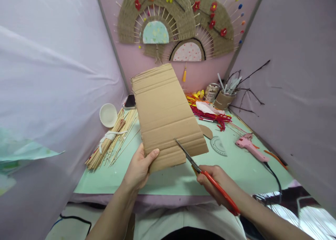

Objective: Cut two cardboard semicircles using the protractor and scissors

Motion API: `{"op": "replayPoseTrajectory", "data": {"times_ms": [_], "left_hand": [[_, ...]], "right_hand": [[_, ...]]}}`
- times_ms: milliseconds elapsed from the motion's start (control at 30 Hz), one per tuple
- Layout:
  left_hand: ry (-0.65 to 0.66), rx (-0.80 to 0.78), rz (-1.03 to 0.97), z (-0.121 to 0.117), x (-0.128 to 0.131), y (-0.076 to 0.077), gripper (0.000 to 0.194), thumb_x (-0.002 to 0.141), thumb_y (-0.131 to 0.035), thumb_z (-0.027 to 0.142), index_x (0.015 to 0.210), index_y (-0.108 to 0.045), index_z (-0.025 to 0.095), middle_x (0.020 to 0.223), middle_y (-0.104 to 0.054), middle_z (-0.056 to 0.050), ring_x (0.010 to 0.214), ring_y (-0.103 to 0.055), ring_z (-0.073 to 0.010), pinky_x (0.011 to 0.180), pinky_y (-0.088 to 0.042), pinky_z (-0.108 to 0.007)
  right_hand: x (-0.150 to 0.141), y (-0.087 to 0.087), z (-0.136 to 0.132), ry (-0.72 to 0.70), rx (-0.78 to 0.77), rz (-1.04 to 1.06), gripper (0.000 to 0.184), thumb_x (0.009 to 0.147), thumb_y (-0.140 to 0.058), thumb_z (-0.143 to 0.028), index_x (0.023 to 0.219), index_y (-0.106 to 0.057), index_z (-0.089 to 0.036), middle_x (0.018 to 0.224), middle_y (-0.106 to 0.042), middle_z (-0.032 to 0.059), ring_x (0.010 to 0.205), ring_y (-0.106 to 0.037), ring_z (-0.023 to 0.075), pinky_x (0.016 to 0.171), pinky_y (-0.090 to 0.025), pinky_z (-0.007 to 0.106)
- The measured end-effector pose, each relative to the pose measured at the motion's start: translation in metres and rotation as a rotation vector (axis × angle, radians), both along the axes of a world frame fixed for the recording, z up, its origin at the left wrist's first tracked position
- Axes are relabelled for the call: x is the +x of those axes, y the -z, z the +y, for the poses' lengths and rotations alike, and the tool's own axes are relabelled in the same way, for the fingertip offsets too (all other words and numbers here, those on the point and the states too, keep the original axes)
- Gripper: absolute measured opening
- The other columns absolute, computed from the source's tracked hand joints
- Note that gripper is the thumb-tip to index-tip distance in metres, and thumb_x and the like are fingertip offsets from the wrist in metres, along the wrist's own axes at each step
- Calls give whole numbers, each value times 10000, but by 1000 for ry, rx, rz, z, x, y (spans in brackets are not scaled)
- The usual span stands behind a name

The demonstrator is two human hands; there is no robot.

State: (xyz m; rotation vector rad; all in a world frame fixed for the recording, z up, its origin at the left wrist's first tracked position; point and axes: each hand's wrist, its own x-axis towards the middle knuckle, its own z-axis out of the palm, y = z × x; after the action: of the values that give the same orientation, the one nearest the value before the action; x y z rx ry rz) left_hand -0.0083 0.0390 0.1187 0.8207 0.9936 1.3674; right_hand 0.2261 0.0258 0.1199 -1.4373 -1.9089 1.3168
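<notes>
A creased brown sheet of corrugated cardboard [165, 110] is held up above the table, tilted toward me. My left hand [141, 163] grips its lower left corner, thumb on the front face and fingers behind. Wrapped round the red handles of a pair of scissors [195, 166] is my right hand [214, 182]. The upper blade lies across the front of the cardboard near its lower edge, where a cut runs inward from the bottom. To the right of that cut, the cardboard flap sits slightly higher than the left part.
On the left of the green table [126, 182] lie bundled bamboo sticks [107, 147] and a white dish [108, 115]. At right are a protractor [218, 146], a pink glue gun [252, 147], pipe cleaners [210, 115] and a pot of twigs [225, 98]. Woven fans [157, 9] hang behind.
</notes>
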Motion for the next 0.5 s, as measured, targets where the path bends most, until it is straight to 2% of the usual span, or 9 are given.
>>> {"op": "replayPoseTrajectory", "data": {"times_ms": [100, 300, 400, 500], "left_hand": [[20, 11, -2, 1, 1, 1, 513, 740, -748, 338, 1191, -556, 185, 1232, -655, -119, 1159, -593, -300, 941, -493, -422], [72, 40, 29, -1, 3, -1, 561, 740, -753, 312, 1251, -554, 194, 1277, -632, -116, 1183, -578, -300, 984, -466, -423], [91, 42, 38, -2, 1, -4, 582, 742, -752, 314, 1275, -548, 198, 1282, -628, -120, 1183, -576, -306, 995, -458, -433], [108, 48, 65, -3, -2, -6, 583, 751, -745, 311, 1289, -545, 205, 1289, -622, -119, 1184, -575, -307, 1000, -454, -437]], "right_hand": [[5, 4, 1, -38, 10, 18, 313, 837, -474, -373, 585, -361, -224, 466, -348, -62, 433, -322, 85, 400, -244, 213], [9, 5, 12, -166, 77, 33, 217, 884, -468, -342, 727, -502, -196, 627, -507, -21, 545, -452, 114, 475, -351, 210], [7, -1, 16, -183, 117, -43, 268, 875, -481, -352, 657, -489, -195, 600, -508, -10, 537, -445, 120, 467, -339, 214], [6, -7, 19, -217, 113, -101, 363, 875, -450, -408, 577, -434, -201, 530, -446, -13, 498, -387, 115, 440, -282, 220]]}}
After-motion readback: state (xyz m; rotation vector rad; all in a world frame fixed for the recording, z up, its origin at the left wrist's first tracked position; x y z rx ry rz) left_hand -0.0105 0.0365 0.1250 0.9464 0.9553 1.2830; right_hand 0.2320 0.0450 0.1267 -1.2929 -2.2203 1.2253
